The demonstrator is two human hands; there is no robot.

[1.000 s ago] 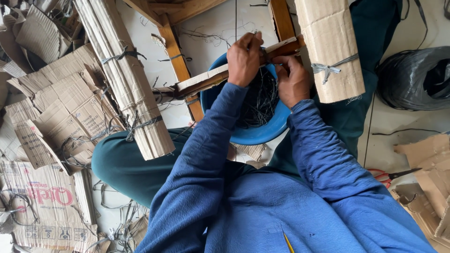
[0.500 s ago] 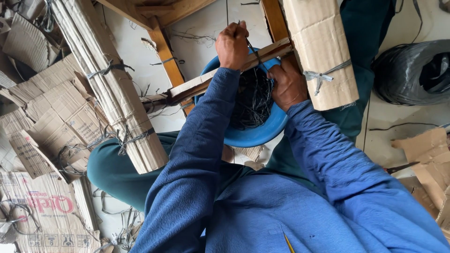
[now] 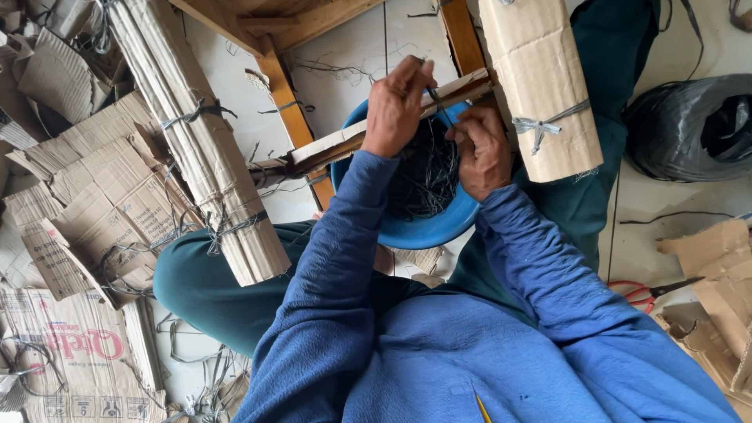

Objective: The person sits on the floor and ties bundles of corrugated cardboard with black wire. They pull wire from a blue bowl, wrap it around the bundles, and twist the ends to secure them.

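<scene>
Only one view on my feed: the head cam, looking steeply down over the blue sleeves and chest at the near edge. It sits close above the left hand [image 3: 395, 110] and right hand [image 3: 479, 150] (mid-frame, slightly far), over the blue bowl [image 3: 423, 229]. The floor fills both the left and right sides.

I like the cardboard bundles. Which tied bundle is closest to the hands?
The short, wide cardboard bundle on the right, tied with a grey strap, beside the right hand. The long thin bundle lies further off to the left.
</scene>
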